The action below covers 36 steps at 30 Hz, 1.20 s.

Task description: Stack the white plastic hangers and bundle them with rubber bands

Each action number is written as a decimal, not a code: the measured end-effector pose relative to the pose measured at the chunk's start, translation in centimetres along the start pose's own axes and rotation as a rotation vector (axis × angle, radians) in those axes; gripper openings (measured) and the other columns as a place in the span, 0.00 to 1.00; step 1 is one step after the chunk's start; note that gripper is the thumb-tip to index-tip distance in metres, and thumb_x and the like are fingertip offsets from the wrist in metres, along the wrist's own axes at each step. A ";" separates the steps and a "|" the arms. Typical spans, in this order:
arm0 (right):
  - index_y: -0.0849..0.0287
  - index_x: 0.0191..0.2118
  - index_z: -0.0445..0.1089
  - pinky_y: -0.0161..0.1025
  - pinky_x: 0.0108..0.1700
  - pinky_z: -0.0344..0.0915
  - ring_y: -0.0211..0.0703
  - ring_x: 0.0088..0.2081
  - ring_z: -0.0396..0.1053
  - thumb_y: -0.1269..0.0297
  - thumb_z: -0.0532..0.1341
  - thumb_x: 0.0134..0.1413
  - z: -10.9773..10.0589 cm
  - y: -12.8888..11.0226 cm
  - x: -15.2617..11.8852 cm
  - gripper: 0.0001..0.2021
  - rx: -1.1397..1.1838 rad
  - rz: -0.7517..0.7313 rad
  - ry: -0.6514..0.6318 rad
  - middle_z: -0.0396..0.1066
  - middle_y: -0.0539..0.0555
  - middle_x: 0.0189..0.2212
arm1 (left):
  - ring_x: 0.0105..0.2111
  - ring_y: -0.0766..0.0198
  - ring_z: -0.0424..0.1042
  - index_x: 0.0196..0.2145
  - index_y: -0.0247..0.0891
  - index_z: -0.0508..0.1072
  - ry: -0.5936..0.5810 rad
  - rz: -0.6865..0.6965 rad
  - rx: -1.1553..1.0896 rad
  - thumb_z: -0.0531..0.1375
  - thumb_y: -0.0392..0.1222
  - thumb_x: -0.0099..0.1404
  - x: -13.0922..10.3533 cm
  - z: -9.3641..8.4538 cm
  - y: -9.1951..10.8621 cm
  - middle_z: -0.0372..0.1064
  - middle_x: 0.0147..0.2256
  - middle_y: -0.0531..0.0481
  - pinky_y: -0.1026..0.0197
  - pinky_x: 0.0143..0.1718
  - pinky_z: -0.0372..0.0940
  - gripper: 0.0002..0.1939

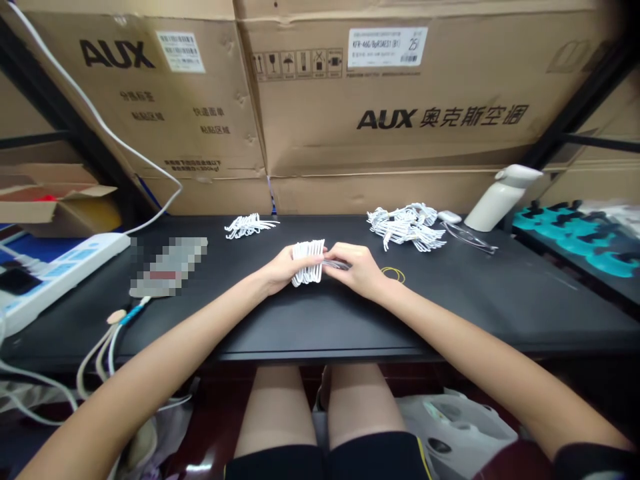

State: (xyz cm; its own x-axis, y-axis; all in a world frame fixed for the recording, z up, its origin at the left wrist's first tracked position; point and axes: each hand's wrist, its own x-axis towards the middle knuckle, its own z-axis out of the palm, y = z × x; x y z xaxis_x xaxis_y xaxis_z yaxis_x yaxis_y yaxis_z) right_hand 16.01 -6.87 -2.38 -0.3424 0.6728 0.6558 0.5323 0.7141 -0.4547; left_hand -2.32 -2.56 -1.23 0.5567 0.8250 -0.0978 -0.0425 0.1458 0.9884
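Note:
My left hand is closed around a bundle of white bent wire pieces, held just above the black table. My right hand meets it from the right, its fingers pinched on thin grey strands at the bundle's side. Whether these strands belong to the white pieces I cannot tell. Just beyond my right wrist lies a thin yellow rubber band. A small loose pile of similar white pieces rests behind my left hand, and a larger heap of white bundles sits behind my right.
Large cardboard boxes wall off the back. To the right stand a white bottle, glasses and a rack of turquoise items. On the left are a phone with cables, a power strip and an opened carton.

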 end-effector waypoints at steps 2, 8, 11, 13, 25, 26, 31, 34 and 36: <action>0.58 0.30 0.69 0.36 0.34 0.62 0.39 0.28 0.64 0.66 0.59 0.55 0.0 -0.1 0.0 0.04 -0.005 0.005 -0.002 0.67 0.52 0.26 | 0.32 0.64 0.74 0.41 0.32 0.76 -0.002 0.029 0.024 0.71 0.43 0.47 0.0 -0.1 0.0 0.75 0.34 0.47 0.62 0.36 0.68 0.23; 0.58 0.30 0.69 0.35 0.34 0.62 0.39 0.29 0.65 0.67 0.57 0.58 0.1 -0.1 -0.4 0.06 -0.008 -0.037 -0.005 0.67 0.53 0.27 | 0.34 0.63 0.74 0.41 0.33 0.76 0.003 0.097 0.146 0.72 0.44 0.46 -0.1 -0.2 -0.4 0.75 0.35 0.47 0.61 0.38 0.68 0.24; 0.58 0.31 0.69 0.36 0.34 0.62 0.40 0.29 0.65 0.67 0.57 0.58 0.5 0.2 -0.6 0.06 -0.008 -0.056 -0.002 0.67 0.53 0.27 | 0.32 0.64 0.73 0.39 0.33 0.76 0.005 0.081 0.161 0.72 0.44 0.46 -0.1 -0.4 -0.6 0.75 0.34 0.48 0.63 0.36 0.67 0.23; 0.58 0.32 0.70 0.36 0.34 0.63 0.40 0.29 0.65 0.67 0.57 0.59 0.7 0.3 -0.7 0.06 -0.017 -0.057 -0.004 0.68 0.53 0.27 | 0.31 0.65 0.73 0.38 0.32 0.76 0.002 0.063 0.152 0.71 0.45 0.47 0.0 -0.4 -0.5 0.75 0.32 0.48 0.63 0.35 0.67 0.21; 0.60 0.34 0.74 0.38 0.32 0.66 0.40 0.27 0.69 0.56 0.60 0.53 -8.0 1.7 0.8 0.12 0.087 0.383 -0.084 0.73 0.53 0.27 | 0.32 0.61 0.77 0.37 0.31 0.75 0.090 -0.007 -0.117 0.71 0.43 0.48 0.1 -0.6 0.5 0.76 0.35 0.44 0.62 0.36 0.71 0.19; 0.60 0.32 0.74 0.38 0.31 0.66 0.40 0.27 0.68 0.57 0.61 0.52 -9.1 2.4 0.3 0.11 0.048 0.417 -0.145 0.72 0.53 0.26 | 0.32 0.61 0.77 0.37 0.32 0.75 0.102 -0.008 -0.127 0.71 0.42 0.49 0.1 -0.7 0.5 0.76 0.35 0.44 0.62 0.36 0.71 0.19; 0.59 0.26 0.73 0.37 0.31 0.64 0.41 0.27 0.69 0.59 0.64 0.46 -11.5 4.2 -3.9 0.09 -0.107 0.566 -0.329 0.73 0.53 0.24 | 0.32 0.61 0.77 0.37 0.31 0.75 0.125 -0.018 -0.127 0.71 0.43 0.49 0.1 -0.6 0.6 0.76 0.36 0.43 0.61 0.37 0.72 0.18; 0.59 0.27 0.72 0.37 0.27 0.63 0.40 0.23 0.67 0.57 0.63 0.47 -11.3 4.1 -5.6 0.10 -0.135 0.677 -0.308 0.73 0.53 0.23 | 0.33 0.61 0.77 0.37 0.32 0.75 0.111 -0.020 -0.095 0.72 0.43 0.48 0.0 -0.4 0.5 0.76 0.35 0.44 0.63 0.35 0.71 0.19; 0.60 0.29 0.73 0.37 0.26 0.61 0.38 0.21 0.64 0.55 0.62 0.48 -10.8 4.0 -6.0 0.12 -0.147 0.698 -0.283 0.72 0.52 0.23 | 0.33 0.61 0.77 0.36 0.32 0.75 0.097 -0.016 -0.062 0.72 0.44 0.48 -0.1 -0.3 0.5 0.76 0.35 0.44 0.63 0.35 0.71 0.19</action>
State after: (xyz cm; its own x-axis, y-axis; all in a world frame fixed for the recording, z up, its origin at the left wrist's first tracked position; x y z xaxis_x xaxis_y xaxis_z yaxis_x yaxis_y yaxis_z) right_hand 28.51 -10.18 -1.63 -0.0632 0.9963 0.0576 0.7888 0.0853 -0.6087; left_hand -2.66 -2.35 -0.76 0.4749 0.8708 -0.1273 -0.0874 0.1906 0.9778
